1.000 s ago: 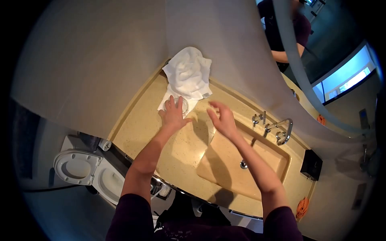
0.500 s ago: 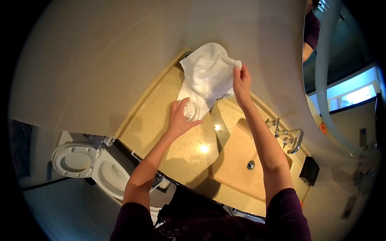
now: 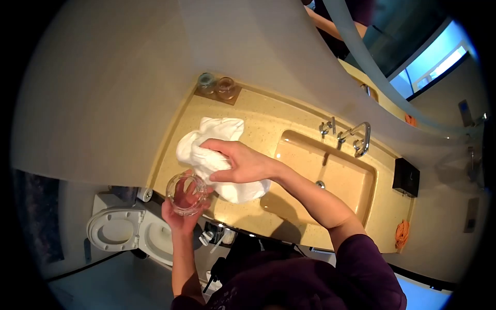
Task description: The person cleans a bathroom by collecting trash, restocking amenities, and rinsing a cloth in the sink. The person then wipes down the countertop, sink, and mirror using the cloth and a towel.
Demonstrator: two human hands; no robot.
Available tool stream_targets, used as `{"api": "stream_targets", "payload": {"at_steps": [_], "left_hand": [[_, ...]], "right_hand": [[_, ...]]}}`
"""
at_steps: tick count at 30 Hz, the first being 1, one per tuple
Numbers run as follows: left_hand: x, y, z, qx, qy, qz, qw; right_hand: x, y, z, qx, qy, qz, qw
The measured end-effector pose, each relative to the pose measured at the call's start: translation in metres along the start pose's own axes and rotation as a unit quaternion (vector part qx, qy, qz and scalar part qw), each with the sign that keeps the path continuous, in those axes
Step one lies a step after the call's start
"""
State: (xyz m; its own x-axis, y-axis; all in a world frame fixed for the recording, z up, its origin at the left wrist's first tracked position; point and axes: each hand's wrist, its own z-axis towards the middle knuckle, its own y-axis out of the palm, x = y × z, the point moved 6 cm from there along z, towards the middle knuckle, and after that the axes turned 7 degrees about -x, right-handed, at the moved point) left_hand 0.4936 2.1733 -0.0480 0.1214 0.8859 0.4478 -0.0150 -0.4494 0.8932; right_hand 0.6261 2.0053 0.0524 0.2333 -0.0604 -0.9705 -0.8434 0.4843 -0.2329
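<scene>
My left hand [image 3: 178,221] grips a round, clear glass ashtray [image 3: 187,211] with a notched-looking rim, near the counter's front left edge. The fingers show through the glass from behind. Bunched in my right hand [image 3: 244,163] is a white cloth [image 3: 223,129], whose loose end hangs down to the right of the ashtray. Cloth and ashtray are close together; whether they touch I cannot tell.
Two drinking glasses [image 3: 226,89] stand on a brown tray [image 3: 227,100] in the counter's back corner. To the right are a sink [image 3: 341,170], a chrome faucet [image 3: 363,139], a black box [image 3: 406,176] and an orange bundle [image 3: 402,234]. A toilet [image 3: 155,237] stands lower left.
Both hands came nearer to me and leftward, away from the back corner. The cloth, spread out before, is now bunched in my right hand. The ashtray now shows uncovered in my left hand.
</scene>
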Motion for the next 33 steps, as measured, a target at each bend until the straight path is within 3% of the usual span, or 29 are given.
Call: {"api": "stream_targets", "payload": {"at_steps": [2,4,6,8,10,11,12,13,14,16,18,20,23,24,26,27,28,29,30,31,32,33], "left_hand": [[-0.005,0.012,-0.006,-0.011,-0.036,0.021,0.999],[-0.006,0.024,-0.011,0.026,-0.072,0.131,0.988],[-0.010,0.017,-0.020,0.078,-0.062,0.233,0.967],[-0.012,0.026,-0.026,0.067,-0.066,0.249,0.964],[-0.012,0.046,-0.023,0.054,-0.056,0.263,0.962],[-0.017,0.063,-0.021,-0.002,-0.104,0.248,0.963],[-0.024,0.077,-0.020,-0.056,-0.150,0.232,0.960],[-0.034,0.080,-0.019,-0.046,-0.208,0.197,0.957],[-0.038,0.080,-0.016,-0.043,-0.210,0.199,0.956],[-0.055,0.080,-0.018,-0.105,-0.293,0.198,0.930],[-0.059,0.082,-0.021,-0.124,-0.299,0.208,0.923],[-0.055,0.079,-0.022,-0.091,-0.234,0.252,0.935],[-0.040,0.098,-0.019,-0.117,-0.184,0.188,0.958],[-0.034,0.108,-0.021,-0.123,-0.162,0.171,0.964],[-0.017,0.127,-0.024,-0.168,-0.098,0.192,0.962],[-0.004,0.122,-0.027,-0.188,-0.072,0.171,0.965],[0.018,0.113,-0.031,-0.157,-0.036,0.179,0.971],[0.034,0.108,-0.033,-0.125,0.001,0.188,0.974],[0.036,0.122,-0.030,-0.125,0.001,0.188,0.974],[0.042,0.146,-0.027,-0.173,0.010,0.161,0.972],[0.045,0.158,-0.023,-0.196,0.015,0.148,0.969],[0.048,0.170,-0.018,-0.218,0.020,0.135,0.966]], "right_hand": [[0.009,0.005,-0.014,0.021,-0.034,-0.012,0.999],[0.024,0.000,-0.034,0.090,0.099,-0.074,0.988],[0.037,-0.004,-0.053,0.161,0.156,-0.079,0.971],[0.054,0.002,-0.083,0.233,0.223,-0.084,0.943],[0.059,0.029,-0.092,0.163,0.177,-0.166,0.956],[0.068,0.047,-0.094,0.142,0.102,-0.195,0.965],[0.060,0.048,-0.096,0.143,0.104,-0.191,0.966],[0.047,0.053,-0.095,0.097,0.070,-0.189,0.975],[0.030,0.055,-0.094,0.051,0.034,-0.188,0.980],[0.006,0.041,-0.099,0.030,0.056,-0.192,0.979],[-0.009,0.030,-0.108,0.010,0.040,-0.175,0.984],[-0.008,0.027,-0.115,0.023,0.033,-0.155,0.987],[-0.011,0.013,-0.131,0.118,0.037,-0.175,0.977],[0.002,0.014,-0.134,0.124,0.040,-0.174,0.976],[0.024,0.021,-0.138,0.116,0.079,-0.297,0.945],[0.031,0.023,-0.137,0.074,0.143,-0.297,0.941],[0.032,0.026,-0.136,0.078,0.145,-0.297,0.941],[0.035,0.030,-0.138,0.134,0.105,-0.092,0.981],[0.036,0.032,-0.137,0.182,0.060,0.119,0.974],[0.026,0.031,-0.131,0.218,-0.054,0.212,0.951],[0.016,0.030,-0.124,0.217,-0.054,0.214,0.951],[-0.004,0.022,-0.120,0.235,-0.112,0.275,0.926]]}}
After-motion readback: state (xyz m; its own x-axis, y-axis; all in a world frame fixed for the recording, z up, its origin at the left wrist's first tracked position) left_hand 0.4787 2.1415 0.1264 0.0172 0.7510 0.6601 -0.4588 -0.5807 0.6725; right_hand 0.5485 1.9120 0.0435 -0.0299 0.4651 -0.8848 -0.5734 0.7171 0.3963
